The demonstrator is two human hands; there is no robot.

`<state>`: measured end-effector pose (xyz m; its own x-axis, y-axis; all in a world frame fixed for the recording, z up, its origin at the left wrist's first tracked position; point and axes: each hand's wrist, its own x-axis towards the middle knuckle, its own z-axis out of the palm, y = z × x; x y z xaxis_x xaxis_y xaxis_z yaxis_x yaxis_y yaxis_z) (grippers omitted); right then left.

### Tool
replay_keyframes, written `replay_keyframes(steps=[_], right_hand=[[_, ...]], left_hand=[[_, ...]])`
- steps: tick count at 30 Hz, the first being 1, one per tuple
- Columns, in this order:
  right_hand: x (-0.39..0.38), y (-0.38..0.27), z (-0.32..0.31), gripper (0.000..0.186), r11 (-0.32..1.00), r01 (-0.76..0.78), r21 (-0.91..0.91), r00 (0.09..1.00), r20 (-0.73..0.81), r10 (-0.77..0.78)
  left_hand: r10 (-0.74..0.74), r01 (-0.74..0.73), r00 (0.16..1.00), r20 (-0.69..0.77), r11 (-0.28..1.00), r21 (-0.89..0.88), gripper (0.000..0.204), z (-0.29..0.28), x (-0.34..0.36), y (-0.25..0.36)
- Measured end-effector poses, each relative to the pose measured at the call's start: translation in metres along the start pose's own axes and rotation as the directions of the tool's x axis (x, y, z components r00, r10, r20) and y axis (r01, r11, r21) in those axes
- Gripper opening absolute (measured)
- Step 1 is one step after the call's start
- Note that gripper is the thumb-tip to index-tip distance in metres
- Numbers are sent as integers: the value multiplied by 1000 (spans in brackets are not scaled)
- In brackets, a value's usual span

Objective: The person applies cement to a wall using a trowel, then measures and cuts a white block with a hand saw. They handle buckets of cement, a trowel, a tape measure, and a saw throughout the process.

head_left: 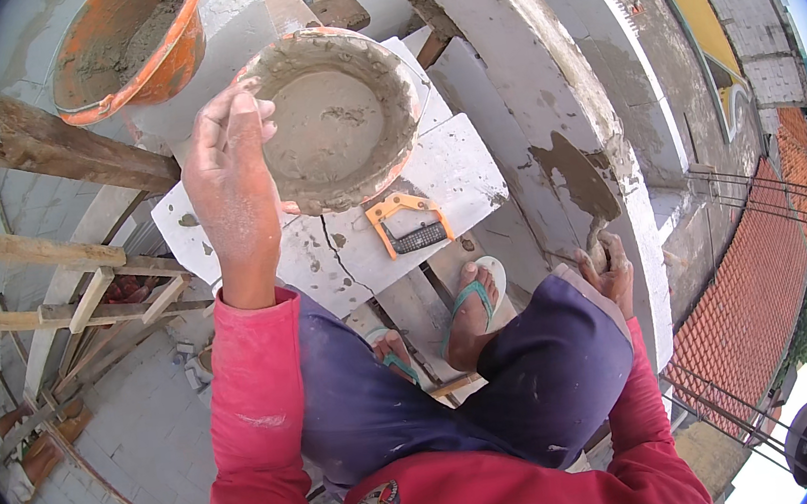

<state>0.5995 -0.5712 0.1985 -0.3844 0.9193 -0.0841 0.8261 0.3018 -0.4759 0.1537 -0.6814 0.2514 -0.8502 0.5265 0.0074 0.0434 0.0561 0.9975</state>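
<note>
**Ana:** Head view is looking straight down at a person squatting on a scaffold of pale cracked boards [455, 180]. What is the left hand [231, 177] doing?

**Ben:** It is clasping the near rim of the round orange mortar-caked basin [336, 114], fingers curled over the edge, so that grip is closed on the basin. The basin is sitting on the boards, holding a shallow layer of grey mortar.

**Ana:** And the right hand [607, 267]?

**Ben:** To the right of the basin and lower down, it is wrapping its fingers around the handle of a small trowel [595, 233], firmly closed. The blade is touching a dark wet mortar smear [576, 180] on the curved white block wall [544, 84].

**Ana:** So which step?

**Ben:** I judge mortar is being spread on the wall while the basin is being steadied. The next move probably calls for bringing the trowel back across to the basin for a fresh scoop.

**Ana:** Anything else nearby?

**Ben:** An orange-handled toothed scraper [407, 223] is lying just below the basin, and a second orange bucket [128, 46] is standing to its upper left.
</note>
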Motion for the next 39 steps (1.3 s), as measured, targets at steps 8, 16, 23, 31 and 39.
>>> replay_keyframes(steps=[8,16,23,31,39], right_hand=[[63,-90,8,40,879,473,-59,837,-280,-469],[160,-331,-16,36,480,860,-171,507,189,-841],[237,-594,59,24,-77,756,-650,279,426,-861],[226,-668,135,28,121,927,-356,335,637,-695],[278,-605,99,45,710,691,140,451,684,-574]], left_hand=[[-246,284,943,-224,946,158,35,-146,4,-86],[-93,227,968,-232,721,655,60,-180,-51,-180],[-81,47,893,-442,995,-88,64,-185,73,-56],[-181,21,939,-294,880,-474,51,-217,148,-1],[-253,100,939,-232,848,-520,46,-206,146,-3]])
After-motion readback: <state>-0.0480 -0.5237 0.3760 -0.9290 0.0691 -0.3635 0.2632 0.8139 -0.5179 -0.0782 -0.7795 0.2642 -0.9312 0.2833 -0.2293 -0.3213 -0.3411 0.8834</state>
